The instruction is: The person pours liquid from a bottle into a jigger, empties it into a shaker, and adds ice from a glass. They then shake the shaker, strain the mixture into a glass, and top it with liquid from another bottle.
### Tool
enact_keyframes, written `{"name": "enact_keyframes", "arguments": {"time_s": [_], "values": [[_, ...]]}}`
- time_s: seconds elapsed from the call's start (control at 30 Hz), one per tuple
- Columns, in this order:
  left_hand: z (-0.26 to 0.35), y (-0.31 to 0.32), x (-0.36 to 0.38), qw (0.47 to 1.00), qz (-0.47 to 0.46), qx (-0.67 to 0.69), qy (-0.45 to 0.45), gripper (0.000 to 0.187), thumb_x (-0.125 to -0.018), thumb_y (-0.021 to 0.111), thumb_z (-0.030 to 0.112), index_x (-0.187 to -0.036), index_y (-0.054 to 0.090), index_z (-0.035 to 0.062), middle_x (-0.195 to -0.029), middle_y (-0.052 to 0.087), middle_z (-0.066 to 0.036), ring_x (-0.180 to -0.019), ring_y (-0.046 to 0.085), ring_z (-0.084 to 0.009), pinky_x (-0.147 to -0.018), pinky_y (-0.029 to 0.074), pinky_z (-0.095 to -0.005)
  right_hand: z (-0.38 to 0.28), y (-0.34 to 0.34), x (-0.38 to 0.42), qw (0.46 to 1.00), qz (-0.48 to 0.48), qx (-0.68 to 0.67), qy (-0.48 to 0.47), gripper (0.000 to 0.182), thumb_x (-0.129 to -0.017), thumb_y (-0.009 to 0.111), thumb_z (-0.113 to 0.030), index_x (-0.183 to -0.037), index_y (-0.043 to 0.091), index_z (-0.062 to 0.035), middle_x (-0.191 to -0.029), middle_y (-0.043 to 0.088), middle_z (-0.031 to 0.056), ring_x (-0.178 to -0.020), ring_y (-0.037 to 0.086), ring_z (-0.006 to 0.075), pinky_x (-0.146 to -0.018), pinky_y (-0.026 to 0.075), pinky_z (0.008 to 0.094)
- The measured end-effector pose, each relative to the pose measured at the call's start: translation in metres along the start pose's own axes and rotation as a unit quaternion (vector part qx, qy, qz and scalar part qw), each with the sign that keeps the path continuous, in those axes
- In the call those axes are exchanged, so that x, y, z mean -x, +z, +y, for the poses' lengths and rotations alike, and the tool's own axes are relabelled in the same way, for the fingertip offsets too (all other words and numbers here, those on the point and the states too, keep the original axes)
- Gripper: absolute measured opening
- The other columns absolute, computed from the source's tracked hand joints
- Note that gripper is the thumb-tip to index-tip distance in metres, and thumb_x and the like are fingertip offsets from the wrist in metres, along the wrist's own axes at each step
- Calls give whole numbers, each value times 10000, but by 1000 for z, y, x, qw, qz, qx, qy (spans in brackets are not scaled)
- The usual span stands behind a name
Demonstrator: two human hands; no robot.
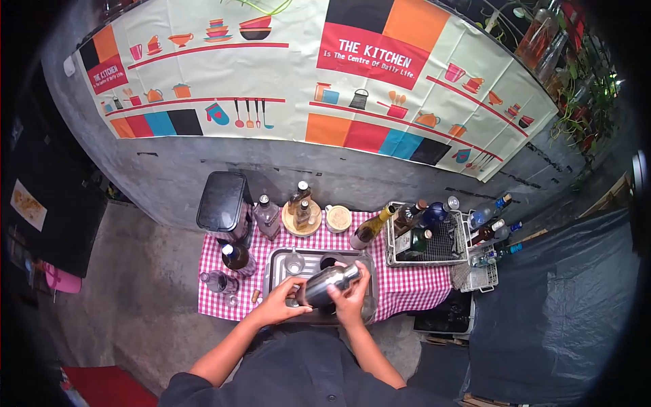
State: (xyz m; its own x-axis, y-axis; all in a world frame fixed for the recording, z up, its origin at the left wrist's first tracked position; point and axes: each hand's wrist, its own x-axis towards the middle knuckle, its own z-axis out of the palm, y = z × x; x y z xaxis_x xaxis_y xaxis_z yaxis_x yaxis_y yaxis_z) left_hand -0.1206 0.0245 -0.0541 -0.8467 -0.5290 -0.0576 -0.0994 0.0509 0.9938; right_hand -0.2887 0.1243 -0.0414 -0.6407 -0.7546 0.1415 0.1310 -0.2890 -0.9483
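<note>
Currently a person at the checked tablecloth [413, 292] has both hands closed on a metal shaker [319, 290], tilted, its capped end up to the right. Left hand [281, 303] grips the lower end; right hand [350, 298] wraps the upper end near the cap. Shaker sits over the near part of a tray [314, 254]; from where I stand, clear glass cup [293, 263] on the tray, just beyond the left hand. Far side: lidded black bin [222, 203] at left, a pale mug [338, 219] near the middle, wire basket [427, 263] of bottles at right.
</note>
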Motion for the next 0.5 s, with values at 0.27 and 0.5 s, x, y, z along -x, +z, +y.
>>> {"name": "enact_keyframes", "arguments": {"time_s": [0.27,0.5], "values": [[26,-32,6,997,-26,-65,23,596,-778,823,199,-1278,531,59,-1201,524,-96,-1033,604,-206,-912,504,-323,76,-3,32,886,127,-331,298,469,-989,560,-312,-1392,368,-167,-1216,543,66,-1105,573,198,-966,481,415],[5,-50,11,992,-91,-86,5,621,-784,824,187,-1286,481,61,-1201,515,-90,-1086,579,-193,-934,486,-340,29,40,43,982,172,-24,73,713,-861,720,-123,-1423,280,-113,-1259,511,101,-1104,531,190,-971,460,374]]}}
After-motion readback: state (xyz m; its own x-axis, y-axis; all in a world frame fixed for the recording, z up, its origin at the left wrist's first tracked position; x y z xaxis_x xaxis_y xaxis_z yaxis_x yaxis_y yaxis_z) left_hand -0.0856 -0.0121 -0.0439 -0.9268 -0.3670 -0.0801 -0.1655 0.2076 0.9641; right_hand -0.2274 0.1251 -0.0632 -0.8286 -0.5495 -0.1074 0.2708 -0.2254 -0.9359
